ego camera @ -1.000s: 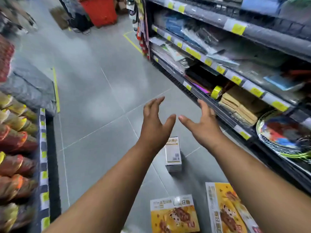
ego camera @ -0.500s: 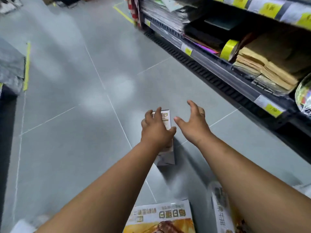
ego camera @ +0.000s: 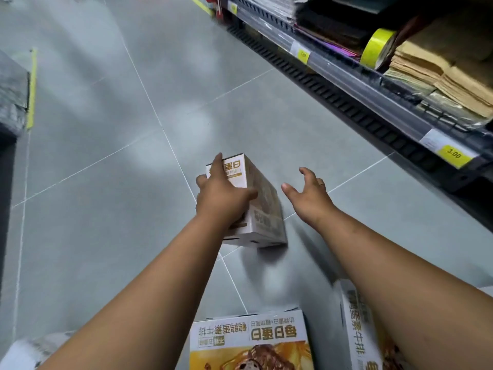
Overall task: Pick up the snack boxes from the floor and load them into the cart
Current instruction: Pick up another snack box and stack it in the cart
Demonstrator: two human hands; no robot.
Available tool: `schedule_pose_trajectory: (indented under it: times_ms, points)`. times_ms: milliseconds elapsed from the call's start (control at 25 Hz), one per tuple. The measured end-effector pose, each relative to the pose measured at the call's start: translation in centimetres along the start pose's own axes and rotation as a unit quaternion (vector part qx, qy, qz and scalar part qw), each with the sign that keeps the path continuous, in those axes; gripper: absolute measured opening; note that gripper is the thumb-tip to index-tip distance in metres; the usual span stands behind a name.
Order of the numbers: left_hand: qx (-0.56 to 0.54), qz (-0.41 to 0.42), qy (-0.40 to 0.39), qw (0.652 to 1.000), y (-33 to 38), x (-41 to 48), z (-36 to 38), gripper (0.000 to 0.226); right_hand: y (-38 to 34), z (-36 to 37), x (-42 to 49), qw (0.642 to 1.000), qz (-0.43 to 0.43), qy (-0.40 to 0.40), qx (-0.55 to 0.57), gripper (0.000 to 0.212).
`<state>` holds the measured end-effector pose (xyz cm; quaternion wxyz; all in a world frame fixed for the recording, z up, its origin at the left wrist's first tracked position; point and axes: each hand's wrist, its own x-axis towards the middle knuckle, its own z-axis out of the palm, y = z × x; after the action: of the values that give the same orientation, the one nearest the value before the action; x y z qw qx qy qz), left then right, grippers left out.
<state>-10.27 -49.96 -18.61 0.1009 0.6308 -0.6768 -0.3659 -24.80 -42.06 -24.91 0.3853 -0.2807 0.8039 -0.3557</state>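
Observation:
A white snack box [ego camera: 264, 206] with gold print stands on the grey floor in the middle of the view. My left hand [ego camera: 222, 200] is clasped over its top and left side, thumb on the near face. My right hand [ego camera: 309, 194] hovers just right of the box with fingers spread, not touching it. Two more snack boxes lie flat on the floor near me: one [ego camera: 250, 340] at the bottom centre, another [ego camera: 357, 332] partly hidden under my right forearm. No cart is in view.
A low store shelf [ego camera: 378, 102] runs along the right, holding brown paper bags [ego camera: 440, 76], a yellow tape roll [ego camera: 378, 48] and price tags. A grey display edge [ego camera: 13, 94] with a yellow floor line sits at the left. Open tiled floor stretches ahead.
I have leaned lower and closer to the floor. My left hand has settled onto the standing box and closed around it. My right hand has spread open beside it.

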Motion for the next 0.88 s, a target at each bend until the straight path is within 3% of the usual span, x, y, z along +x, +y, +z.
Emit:
schedule_pose_trajectory:
  times_ms: [120,240,280,400,600,880]
  points:
    - [-0.102,0.052,-0.005,0.993,0.0,-0.6,-1.7,0.101,0.1,0.1,0.6,0.999,0.031,0.001,0.02,0.087]
    - [-0.223,0.072,-0.013,0.972,0.4,-1.0,-3.9,0.104,-0.8,-1.2,0.6,0.992,0.073,0.002,0.106,0.131]
    - [-0.254,0.076,-0.016,0.964,0.7,-1.3,-4.8,0.103,-1.3,-1.8,0.6,0.987,0.075,0.003,0.139,0.127]
    - [-0.291,0.104,-0.039,0.95,3.3,-3.2,-8.9,0.098,-5.6,-4.1,-1.6,0.976,0.043,0.025,0.213,0.058]
    - [-0.269,0.133,-0.058,0.952,10.0,-8.4,-17.5,0.096,-15.1,-10.1,-9.3,0.965,0.02,0.111,0.236,0.074]
    - [-0.318,0.176,-0.084,0.928,27.0,-20.5,-34.2,0.075,-34.4,-26.3,-26.3,0.96,-0.022,0.208,0.186,0.08]
